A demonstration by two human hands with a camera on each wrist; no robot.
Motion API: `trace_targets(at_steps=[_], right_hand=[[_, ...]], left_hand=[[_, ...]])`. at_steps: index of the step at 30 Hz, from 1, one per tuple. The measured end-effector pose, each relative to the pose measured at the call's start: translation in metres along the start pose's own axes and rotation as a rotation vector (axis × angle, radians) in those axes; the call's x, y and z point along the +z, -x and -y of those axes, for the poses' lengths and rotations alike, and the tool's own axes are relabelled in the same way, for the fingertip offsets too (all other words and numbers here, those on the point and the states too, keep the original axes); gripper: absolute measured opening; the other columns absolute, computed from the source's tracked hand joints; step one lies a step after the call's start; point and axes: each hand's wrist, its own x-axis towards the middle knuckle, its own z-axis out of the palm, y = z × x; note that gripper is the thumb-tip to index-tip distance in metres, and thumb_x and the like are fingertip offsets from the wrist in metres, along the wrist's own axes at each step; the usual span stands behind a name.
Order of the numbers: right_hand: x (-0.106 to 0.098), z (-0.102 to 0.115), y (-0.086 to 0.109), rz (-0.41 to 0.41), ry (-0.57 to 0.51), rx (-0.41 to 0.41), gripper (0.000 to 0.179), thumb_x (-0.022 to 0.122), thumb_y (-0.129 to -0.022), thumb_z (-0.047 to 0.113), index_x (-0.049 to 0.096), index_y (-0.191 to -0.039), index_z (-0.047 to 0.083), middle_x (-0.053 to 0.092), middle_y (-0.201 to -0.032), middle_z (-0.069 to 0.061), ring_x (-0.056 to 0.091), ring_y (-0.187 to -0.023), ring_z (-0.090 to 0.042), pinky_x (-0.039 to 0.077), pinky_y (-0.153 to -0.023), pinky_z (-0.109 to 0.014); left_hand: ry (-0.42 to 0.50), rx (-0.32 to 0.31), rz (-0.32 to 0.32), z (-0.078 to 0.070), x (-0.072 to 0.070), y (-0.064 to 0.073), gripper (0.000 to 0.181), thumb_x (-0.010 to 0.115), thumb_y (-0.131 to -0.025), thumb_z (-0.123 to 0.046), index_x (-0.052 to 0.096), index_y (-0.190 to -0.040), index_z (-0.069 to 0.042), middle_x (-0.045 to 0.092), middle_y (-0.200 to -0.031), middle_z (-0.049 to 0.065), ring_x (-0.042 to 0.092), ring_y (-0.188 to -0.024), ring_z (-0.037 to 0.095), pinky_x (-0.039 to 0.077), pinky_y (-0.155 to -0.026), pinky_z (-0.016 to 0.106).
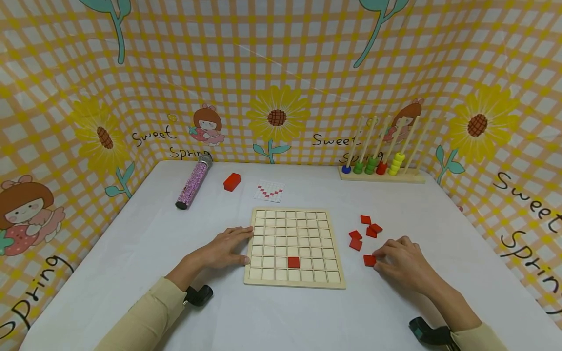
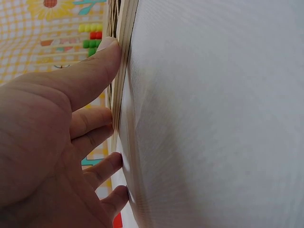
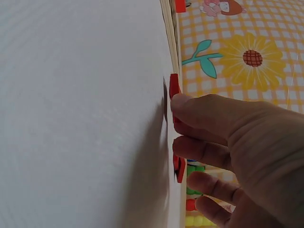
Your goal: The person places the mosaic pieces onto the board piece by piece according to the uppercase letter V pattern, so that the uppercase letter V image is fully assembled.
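A wooden grid board (image 1: 281,283) lies flat on the white table, with one red square tile (image 1: 293,263) in a cell of its second row from the front. My left hand (image 1: 224,247) rests at the board's left edge; thumb and fingertips touch the rim, fingers fairly straight, as the left wrist view also shows. To the right of the board, my right hand (image 1: 406,265) pinches a red square tile (image 3: 174,85) between thumb and index finger, close over the tabletop. Several loose red tiles (image 1: 356,244) lie just beyond that hand, some overlapping.
Behind the board lies a small pattern card (image 1: 269,191) with a red V of squares. A red block (image 1: 232,182) and a glittery pink microphone (image 1: 193,184) are at the back left. At the back right stands a bead counting rack (image 1: 382,177) with upright rods.
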Motion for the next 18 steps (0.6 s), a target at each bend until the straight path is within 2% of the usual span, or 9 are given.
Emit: trace_targets(at_steps=[5,18], right_hand=[[-0.001,0.007,-0.001,-0.017,-0.020,-0.021,0.023,0.081,-0.071,0.022,0.073,-0.091,0.013,0.067,-0.087,0.001,0.046,-0.091,-0.022,0.033,-0.072,-0.037],[-0.002,0.033,-0.013,0.013,-0.044,-0.053,0.023,0.080,-0.072,0.022,0.072,-0.092,0.012,0.067,-0.087,0.001,0.047,-0.089,-0.019,0.033,-0.073,-0.037]], left_hand=[[-0.004,0.003,0.000,-0.001,0.000,0.000,0.071,0.069,-0.085,-0.029,0.037,-0.145,-0.008,0.028,-0.156,0.008,0.021,-0.143,0.035,0.020,-0.114,0.057],[-0.009,-0.005,0.005,0.002,0.001,-0.002,0.071,0.068,-0.086,-0.031,0.036,-0.145,-0.010,0.027,-0.157,0.007,0.019,-0.144,0.034,0.019,-0.115,0.057]])
